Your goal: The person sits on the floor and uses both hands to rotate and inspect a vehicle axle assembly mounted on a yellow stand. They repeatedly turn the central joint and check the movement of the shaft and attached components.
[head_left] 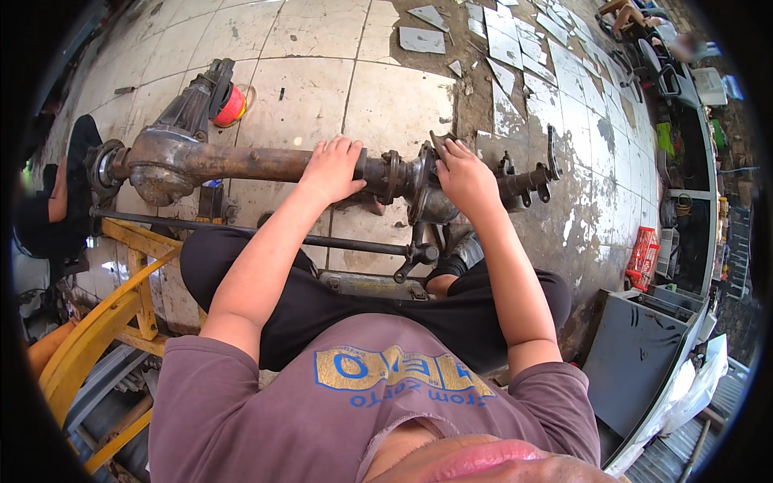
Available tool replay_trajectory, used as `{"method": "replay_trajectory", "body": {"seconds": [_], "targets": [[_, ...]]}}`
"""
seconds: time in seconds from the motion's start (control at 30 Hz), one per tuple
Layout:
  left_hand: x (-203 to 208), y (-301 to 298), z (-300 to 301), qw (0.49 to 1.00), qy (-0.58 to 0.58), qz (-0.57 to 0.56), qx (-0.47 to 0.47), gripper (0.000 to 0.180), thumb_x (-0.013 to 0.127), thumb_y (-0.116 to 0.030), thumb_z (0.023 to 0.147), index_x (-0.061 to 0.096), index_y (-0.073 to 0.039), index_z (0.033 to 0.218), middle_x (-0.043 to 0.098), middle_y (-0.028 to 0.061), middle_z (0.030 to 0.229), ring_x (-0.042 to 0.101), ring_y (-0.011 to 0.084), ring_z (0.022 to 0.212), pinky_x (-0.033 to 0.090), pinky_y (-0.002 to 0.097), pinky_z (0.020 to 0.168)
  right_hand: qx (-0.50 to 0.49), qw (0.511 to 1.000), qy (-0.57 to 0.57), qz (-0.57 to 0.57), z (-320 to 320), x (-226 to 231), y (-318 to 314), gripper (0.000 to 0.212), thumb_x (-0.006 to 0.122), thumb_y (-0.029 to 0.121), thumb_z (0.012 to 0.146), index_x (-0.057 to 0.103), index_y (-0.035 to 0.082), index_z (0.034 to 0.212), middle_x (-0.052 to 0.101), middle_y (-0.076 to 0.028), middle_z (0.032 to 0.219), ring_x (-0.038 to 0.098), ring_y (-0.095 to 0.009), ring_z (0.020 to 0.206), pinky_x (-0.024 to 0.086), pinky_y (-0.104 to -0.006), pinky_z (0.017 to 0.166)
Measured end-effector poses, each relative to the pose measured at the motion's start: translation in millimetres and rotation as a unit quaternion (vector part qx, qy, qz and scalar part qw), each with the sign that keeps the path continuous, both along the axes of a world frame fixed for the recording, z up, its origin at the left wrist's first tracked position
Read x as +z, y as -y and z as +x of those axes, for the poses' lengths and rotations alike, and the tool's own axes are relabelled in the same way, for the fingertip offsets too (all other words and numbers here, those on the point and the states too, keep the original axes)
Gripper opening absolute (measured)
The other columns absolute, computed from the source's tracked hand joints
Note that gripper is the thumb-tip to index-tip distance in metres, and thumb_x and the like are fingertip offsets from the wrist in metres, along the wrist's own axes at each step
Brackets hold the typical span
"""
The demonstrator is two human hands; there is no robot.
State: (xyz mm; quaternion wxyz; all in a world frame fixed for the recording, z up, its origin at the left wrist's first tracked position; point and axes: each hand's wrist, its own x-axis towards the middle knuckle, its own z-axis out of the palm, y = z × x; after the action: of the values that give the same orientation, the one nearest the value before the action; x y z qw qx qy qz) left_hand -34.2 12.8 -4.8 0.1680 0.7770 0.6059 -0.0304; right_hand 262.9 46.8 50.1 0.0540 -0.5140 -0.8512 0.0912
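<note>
Head view: steadying and working on rusty axle assembly (pixel 266 163) lying across cracked tile floor (pixel 386 97), just ahead of crossed legs. Left hand (pixel 332 169) wrapped over axle tube, closed around it. Right hand (pixel 465 175) pressed on round backing plate (pixel 425 183) at hub end, fingers curled over rim; full grip hard to tell. Likely mid-disassembly at hub; next move probably needs firm left-hand hold while right works plate. Axle brown, greasy, differential housing (pixel 161 165) at far left, thin black rod (pixel 258 233) lying nearer body.
</note>
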Motion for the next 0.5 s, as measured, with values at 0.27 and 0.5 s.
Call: {"method": "replay_trajectory", "body": {"seconds": [0.27, 0.5], "targets": [[-2, 1, 3, 1.000, -0.002, 0.006, 0.001, 0.086, 0.086, -0.043, 0.089, 0.046, -0.008, 0.157, 0.053, 0.0190, 0.154, 0.043, 0.0356, 0.155, 0.033, 0.0547, 0.129, -0.023, 0.999, -0.017, -0.017, -3, -11, -1, 0.042, 0.059, 0.024, 0.106, 0.070, 0.000, 0.138, 0.061, -0.016, 0.156, 0.055, -0.032, 0.147, 0.048, -0.0515, 0.118], [-6, 0, 0, 1.000, -0.007, 0.013, -0.001, 0.088, 0.085, -0.043, 0.089, 0.044, -0.008, 0.158, 0.053, 0.0192, 0.155, 0.043, 0.0354, 0.155, 0.033, 0.0555, 0.128, -0.019, 1.000, 0.020, 0.001, -5, -10, 4, 0.041, 0.058, 0.026, 0.107, 0.069, 0.001, 0.137, 0.061, -0.015, 0.156, 0.055, -0.032, 0.148, 0.048, -0.0557, 0.118]]}}
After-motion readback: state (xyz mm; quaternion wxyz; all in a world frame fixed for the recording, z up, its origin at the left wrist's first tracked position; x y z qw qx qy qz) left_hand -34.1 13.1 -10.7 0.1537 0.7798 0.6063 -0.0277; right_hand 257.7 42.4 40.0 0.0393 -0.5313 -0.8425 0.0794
